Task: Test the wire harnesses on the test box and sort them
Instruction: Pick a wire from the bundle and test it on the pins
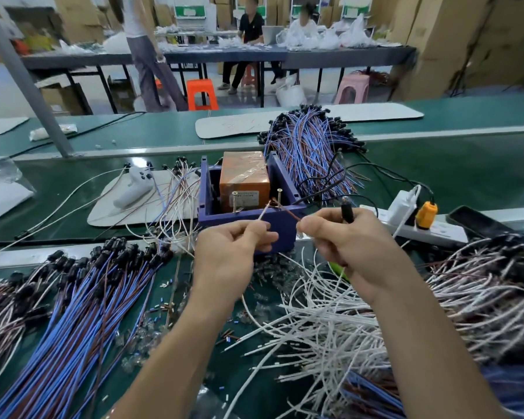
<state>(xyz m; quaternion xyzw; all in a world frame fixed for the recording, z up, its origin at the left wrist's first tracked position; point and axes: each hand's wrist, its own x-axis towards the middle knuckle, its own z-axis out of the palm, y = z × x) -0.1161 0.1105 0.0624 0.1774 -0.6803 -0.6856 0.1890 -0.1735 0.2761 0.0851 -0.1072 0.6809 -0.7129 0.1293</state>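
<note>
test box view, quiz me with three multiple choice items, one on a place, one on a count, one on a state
1. Where is the orange block?
A) inside the purple test box
B) on the power strip
C) on a stool

2. How many screws stand up at the box's front wall?
A) one
B) two
C) five

3. What is the left hand doing?
A) lying flat
B) pinching the wire harness
C) holding a phone

Answers: 1 A, the box walls surround it; 2 B, one screw left, one right; 3 B, thumb and finger close on a thin wire.
</note>
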